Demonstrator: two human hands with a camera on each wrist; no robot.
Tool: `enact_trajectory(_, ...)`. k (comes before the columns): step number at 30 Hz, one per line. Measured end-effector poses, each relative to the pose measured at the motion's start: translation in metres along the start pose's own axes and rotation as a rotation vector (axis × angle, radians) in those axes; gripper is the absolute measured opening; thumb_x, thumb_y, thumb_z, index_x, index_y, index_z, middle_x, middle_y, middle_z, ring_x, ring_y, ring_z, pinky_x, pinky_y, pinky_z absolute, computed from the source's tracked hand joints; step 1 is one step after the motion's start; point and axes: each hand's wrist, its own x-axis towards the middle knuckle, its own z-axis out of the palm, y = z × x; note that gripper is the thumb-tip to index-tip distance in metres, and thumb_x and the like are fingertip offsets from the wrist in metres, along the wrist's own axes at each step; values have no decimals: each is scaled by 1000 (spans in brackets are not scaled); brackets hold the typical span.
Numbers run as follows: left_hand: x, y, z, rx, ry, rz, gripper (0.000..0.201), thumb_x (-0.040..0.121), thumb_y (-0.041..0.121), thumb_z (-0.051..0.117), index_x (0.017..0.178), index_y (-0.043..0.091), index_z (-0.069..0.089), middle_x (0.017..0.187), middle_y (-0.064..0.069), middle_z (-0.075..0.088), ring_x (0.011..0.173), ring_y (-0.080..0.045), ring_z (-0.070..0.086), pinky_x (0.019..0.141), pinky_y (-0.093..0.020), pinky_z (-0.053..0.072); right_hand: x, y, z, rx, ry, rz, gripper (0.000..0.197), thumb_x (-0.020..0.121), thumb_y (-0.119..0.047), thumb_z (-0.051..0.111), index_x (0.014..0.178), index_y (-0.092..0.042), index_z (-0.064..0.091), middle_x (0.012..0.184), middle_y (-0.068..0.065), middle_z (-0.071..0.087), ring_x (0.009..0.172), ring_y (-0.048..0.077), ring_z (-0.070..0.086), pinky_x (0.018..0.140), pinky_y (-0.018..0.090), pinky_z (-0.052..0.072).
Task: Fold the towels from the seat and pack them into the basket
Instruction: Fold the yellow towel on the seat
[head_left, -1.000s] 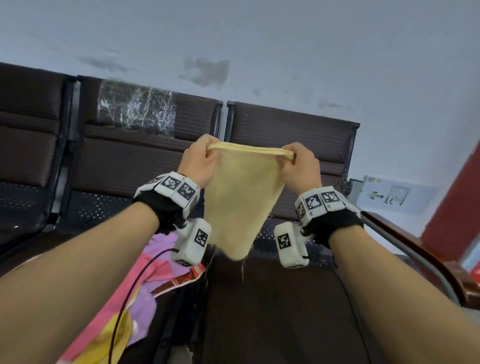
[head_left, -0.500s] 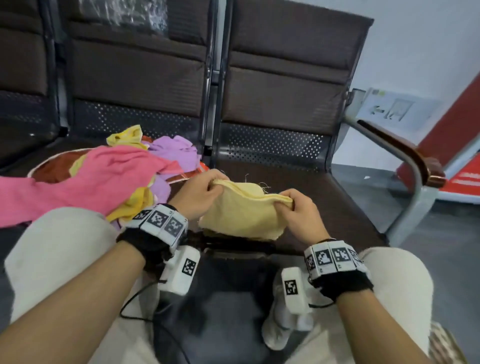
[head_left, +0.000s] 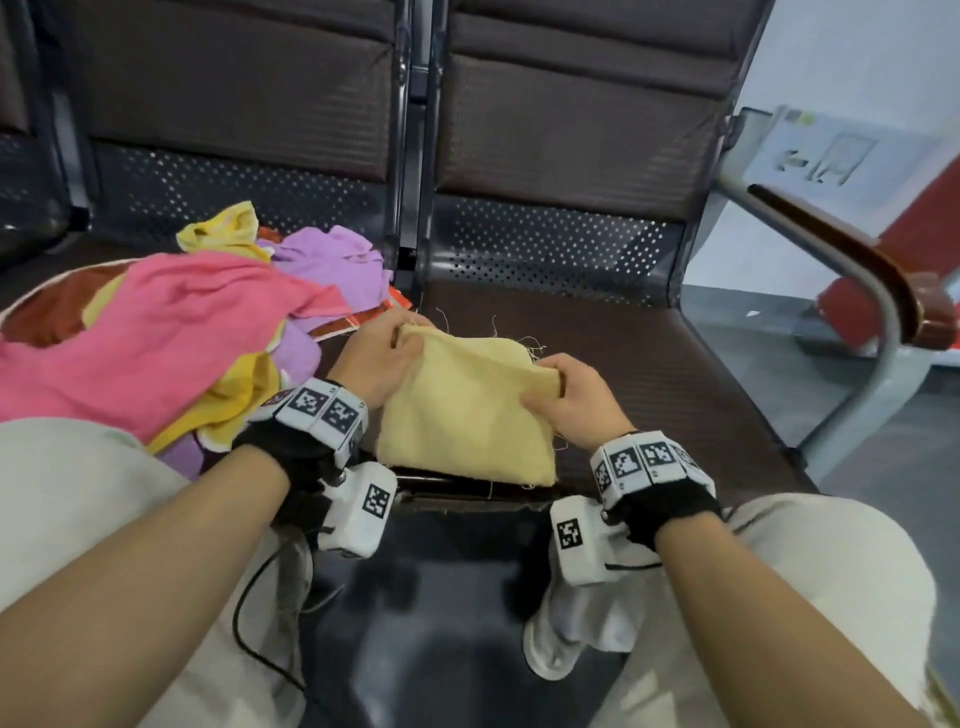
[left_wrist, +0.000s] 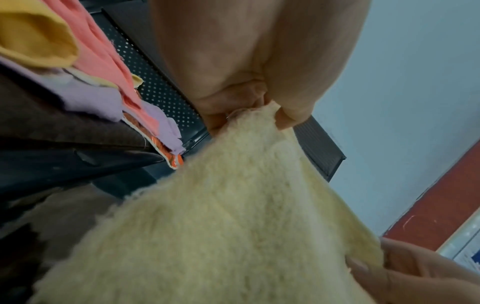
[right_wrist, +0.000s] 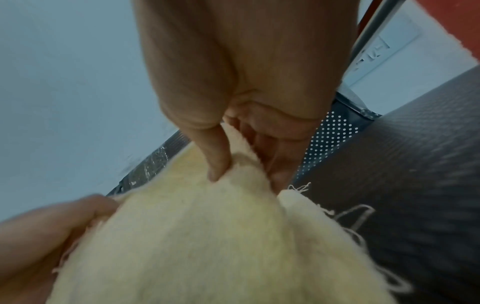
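The pale yellow towel (head_left: 462, 410) is a fuzzy little thing with frayed edges and loose threads sticking out, folded over and lying on the dark brown seat (head_left: 649, 374) near its front edge. Its two far corners are pinched up off the cushion. Over on the next seat to the left there's a messy unfolded pile of towels (head_left: 171, 332): a big pink one on top, purple and brighter yellow ones bunched under and behind it.
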Motion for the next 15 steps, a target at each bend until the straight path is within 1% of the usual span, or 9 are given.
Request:
enact_trajectory(2, 19, -8, 2, 23, 10, -1, 23, 91, 7, 47, 106, 12, 64, 102, 1, 61, 94, -13, 54, 82, -25, 40, 24, 0, -3, -32, 46, -14, 30, 83, -21, 69, 110, -20, 57, 98, -8, 60, 95, 14, 59, 77, 28, 50)
enact_trajectory(3, 29, -12, 3, 26, 16, -5, 22, 91, 8, 48, 106, 12, 64, 100, 1, 61, 89, -12, 54, 78, -25, 41, 36, 0, -5, -43, 51, -14, 28, 84, -22, 68, 110, -23, 56, 96, -10, 59, 93, 13, 58, 74, 24, 47)
enact_trajectory(5, 47, -22, 5, 41, 5, -20, 19, 92, 10, 49, 104, 13, 63, 89, 4, 59, 77, -9, 52, 66, -23, 40, 60, 0, -6, -59, 39, -3, 30, 85, -23, 67, 112, -23, 55, 98, -9, 58, 93, 12, 57, 75, 25, 45)
enact_trajectory(6, 56, -26, 6, 58, -12, -28, 18, 92, 10, 49, 103, 14, 63, 87, 4, 59, 75, -9, 52, 65, -23, 40, 71, 2, -6, -76, 31, 2, 32, 86, -24, 67, 115, -21, 54, 100, -8, 58, 94, 12, 56, 78, 26, 44)
enact_trajectory(9, 80, -40, 11, 155, -52, -78, 20, 90, 10, 47, 102, 15, 63, 99, -2, 62, 89, -16, 55, 77, -27, 42, 99, 6, 3, -129, 0, 27, 36, 87, -25, 65, 121, -19, 53, 104, -7, 55, 98, 12, 54, 81, 25, 42)
enact_trajectory(11, 91, -50, 16, 194, -63, -123, 24, 90, 10, 46, 105, 14, 64, 105, -5, 64, 95, -19, 57, 80, -25, 41, 108, 11, 11, -138, -13, 73, 36, 87, -24, 64, 120, -20, 52, 102, -7, 55, 95, 11, 53, 77, 23, 40)
enact_trajectory(13, 94, -58, 22, 205, -96, -173, 27, 91, 12, 48, 113, 13, 63, 112, -3, 62, 105, -21, 58, 85, -26, 42, 111, 15, 15, -146, -6, 111, 37, 86, -21, 65, 121, -19, 51, 100, -7, 56, 93, 11, 53, 76, 22, 38)
enact_trajectory(15, 93, -64, 26, 236, -136, -200, 33, 91, 14, 50, 123, 13, 57, 123, -4, 58, 116, -22, 54, 94, -27, 40, 105, 15, 15, -230, -5, 60, 36, 84, -18, 66, 117, -19, 54, 104, -3, 55, 95, 13, 52, 79, 23, 39)
